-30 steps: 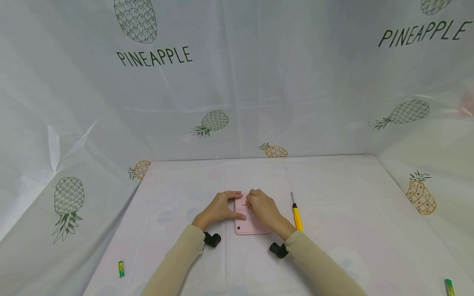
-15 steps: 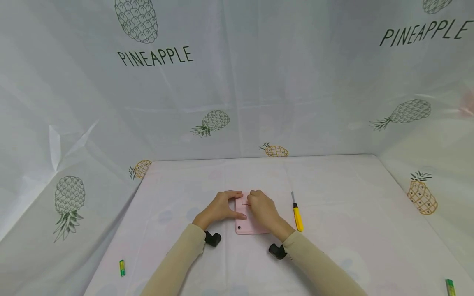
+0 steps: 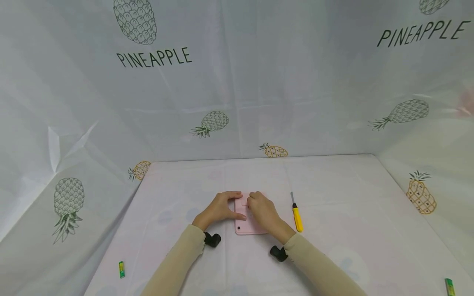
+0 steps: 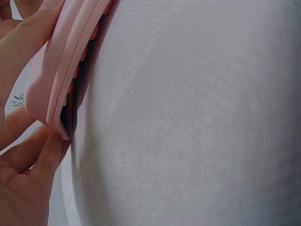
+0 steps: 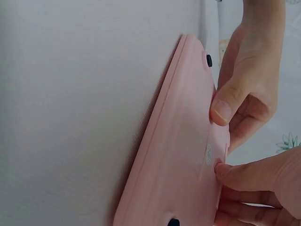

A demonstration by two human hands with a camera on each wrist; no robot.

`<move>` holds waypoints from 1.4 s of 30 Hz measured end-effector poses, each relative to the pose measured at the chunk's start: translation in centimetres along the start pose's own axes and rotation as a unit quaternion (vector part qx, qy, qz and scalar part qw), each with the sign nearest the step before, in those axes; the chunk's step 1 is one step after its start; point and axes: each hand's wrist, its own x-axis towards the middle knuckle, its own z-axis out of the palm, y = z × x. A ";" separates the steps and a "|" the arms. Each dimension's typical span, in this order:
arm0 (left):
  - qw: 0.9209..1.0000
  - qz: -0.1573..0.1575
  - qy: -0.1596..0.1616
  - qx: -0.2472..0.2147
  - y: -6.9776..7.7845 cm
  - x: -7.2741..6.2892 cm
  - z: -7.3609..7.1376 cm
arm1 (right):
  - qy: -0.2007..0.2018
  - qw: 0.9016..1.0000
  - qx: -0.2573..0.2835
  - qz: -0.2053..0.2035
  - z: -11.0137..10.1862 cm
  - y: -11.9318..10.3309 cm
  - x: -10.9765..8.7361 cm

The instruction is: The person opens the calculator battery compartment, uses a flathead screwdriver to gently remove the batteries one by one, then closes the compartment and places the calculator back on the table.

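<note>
A pink calculator (image 3: pixel 254 227) lies face down on the table, with coloured keys along its underside in the left wrist view. My left hand (image 3: pixel 219 207) grips its left end: the thumb lies across the back and the fingers (image 4: pixel 42 153) hold the far corner. The curled right hand (image 3: pixel 263 210) is at the battery cover (image 3: pixel 244 201) near the far edge. In the right wrist view, my right thumb (image 5: pixel 230 173) presses at the cover's edge, beside a small round sticker (image 5: pixel 208 154). Black rubber feet (image 5: pixel 209 60) stand out from the back. The right hand hides part of the cover.
To the right lies a screwdriver (image 3: pixel 297 218) with a yellow handle, its tip pointing away. One green battery (image 3: pixel 121 269) is at the front left and another battery (image 3: pixel 449 287) at the front right. A pineapple-print curtain (image 3: pixel 296 82) surrounds the table.
The dark line at the battery cover's near edge, clear earlier, is fainter now. My right fingers have shifted slightly; the left hand and calculator keep their place.
</note>
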 end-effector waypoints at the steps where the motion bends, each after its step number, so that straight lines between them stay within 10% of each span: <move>1: 1.000 0.000 0.000 0.000 0.0 0.0 0.0 | 0.001 1.000 -0.002 0.000 0.0 0.0 0.0; 26: 1.000 0.005 -0.001 -0.006 0.0 0.0 0.3 | 0.001 1.000 0.025 0.020 0.3 0.0 -0.3; 42: 1.000 0.004 -0.006 0.000 -0.1 -0.1 0.0 | 0.000 0.987 0.156 0.044 0.6 1.5 -0.3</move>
